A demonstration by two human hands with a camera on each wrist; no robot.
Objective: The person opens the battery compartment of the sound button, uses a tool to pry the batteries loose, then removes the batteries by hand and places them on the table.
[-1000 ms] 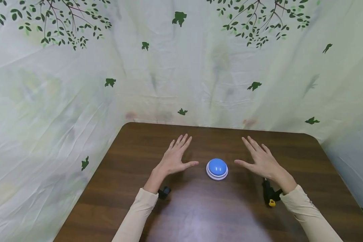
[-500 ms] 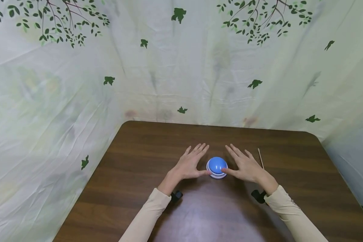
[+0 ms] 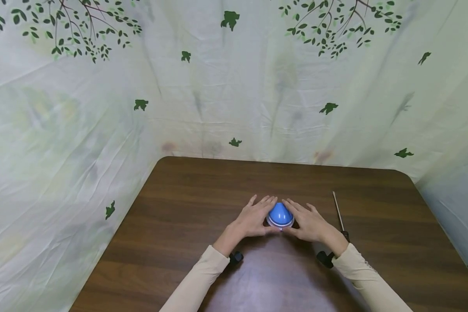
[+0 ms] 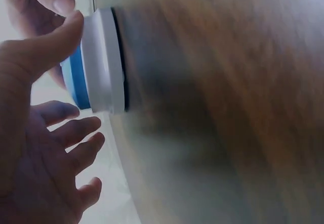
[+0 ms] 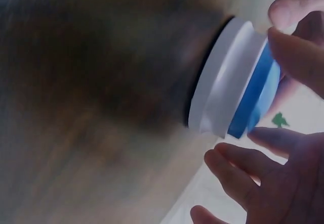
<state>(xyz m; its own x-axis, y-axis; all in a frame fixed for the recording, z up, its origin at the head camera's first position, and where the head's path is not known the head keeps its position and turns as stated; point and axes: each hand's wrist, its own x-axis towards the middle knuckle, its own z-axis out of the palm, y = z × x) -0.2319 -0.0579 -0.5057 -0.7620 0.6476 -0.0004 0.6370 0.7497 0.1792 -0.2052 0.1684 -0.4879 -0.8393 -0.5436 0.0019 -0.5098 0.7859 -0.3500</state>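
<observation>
Both bare hands, left hand [image 3: 252, 220] and right hand [image 3: 309, 224], fingers loosely apart, sit beside the round blue-topped white plastic button [image 3: 279, 214]; gentle, even touches seem best.

You work in a cloth-walled booth [image 3: 101, 138], apparently arranged for recording: creased pale fabric [image 3: 253, 86], printed with leafy branches [image 3: 89, 15] and scattered green leaves [image 3: 230, 20], hangs behind your brown wood-grain table [image 3: 203, 182] and along its left and right sides, while the black wrist cameras [image 3: 325, 259] you wear suggest a staged setup. Whether home, lab or office lies beyond the fabric cannot be told.
</observation>
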